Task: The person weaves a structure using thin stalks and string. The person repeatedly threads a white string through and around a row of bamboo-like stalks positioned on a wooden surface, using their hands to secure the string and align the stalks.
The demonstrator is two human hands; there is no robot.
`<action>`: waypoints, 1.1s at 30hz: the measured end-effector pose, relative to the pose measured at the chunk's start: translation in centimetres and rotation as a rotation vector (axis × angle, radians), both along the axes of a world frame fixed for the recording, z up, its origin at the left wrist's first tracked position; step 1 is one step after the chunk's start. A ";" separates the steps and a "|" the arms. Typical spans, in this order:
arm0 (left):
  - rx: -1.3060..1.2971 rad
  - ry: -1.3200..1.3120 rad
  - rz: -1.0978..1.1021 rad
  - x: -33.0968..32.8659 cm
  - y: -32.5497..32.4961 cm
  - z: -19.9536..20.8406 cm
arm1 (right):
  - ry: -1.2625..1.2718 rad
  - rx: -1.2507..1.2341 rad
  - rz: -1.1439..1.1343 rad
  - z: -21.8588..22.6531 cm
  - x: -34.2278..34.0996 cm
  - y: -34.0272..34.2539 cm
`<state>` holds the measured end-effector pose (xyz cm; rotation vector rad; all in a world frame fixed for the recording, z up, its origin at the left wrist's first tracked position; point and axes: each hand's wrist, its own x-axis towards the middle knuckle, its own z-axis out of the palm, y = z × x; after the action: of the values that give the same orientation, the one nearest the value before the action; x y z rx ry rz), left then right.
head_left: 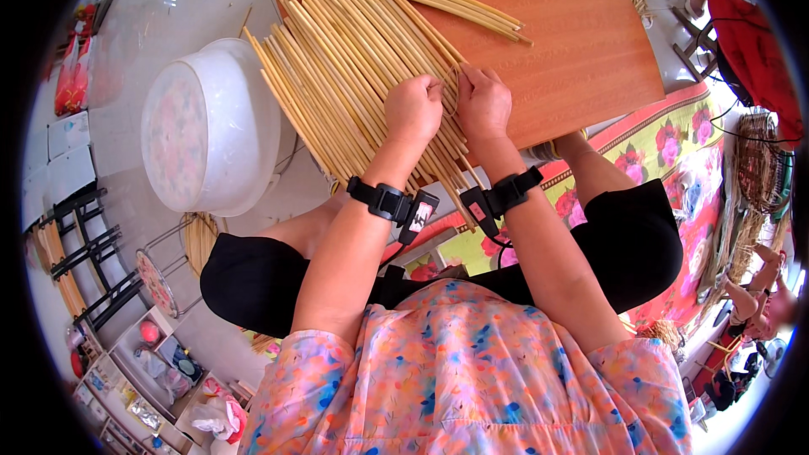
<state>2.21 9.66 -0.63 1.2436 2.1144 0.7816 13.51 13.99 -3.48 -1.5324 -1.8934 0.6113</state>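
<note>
A fan of pale yellow straw stalks (337,59) lies across a reddish wooden board (581,42) that rests on my lap. My left hand (413,108) is closed on the stalks near the board's lower edge. My right hand (482,101) presses beside it, pinching a thin strand (452,88) looped over the stalks. The two hands almost touch. Each wrist wears a black strap with a small device. A few separate stalks (472,4) lie on the board to the upper right.
A large white lidded basin (211,126) stands on the floor at my left. Black metal stools (93,244) and shelves of small goods (152,371) are at lower left. A flowered cloth (666,143), woven baskets (758,160) and another person (758,295) are at right.
</note>
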 end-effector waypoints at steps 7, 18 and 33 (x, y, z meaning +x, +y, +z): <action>0.041 0.058 -0.004 -0.3 0.5 -1.0 | 0.038 0.009 0.024 0.0 0.1 0.0; 0.055 0.025 -0.039 -0.2 1.3 -0.7 | 0.051 0.054 0.013 -0.6 0.5 0.7; -0.155 0.030 0.031 0.5 4.3 0.1 | 0.050 0.056 0.010 -0.8 0.0 -0.4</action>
<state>2.74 13.97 -0.56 1.1492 2.1784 0.6026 13.52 13.64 -4.25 -1.4602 -1.8667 0.5907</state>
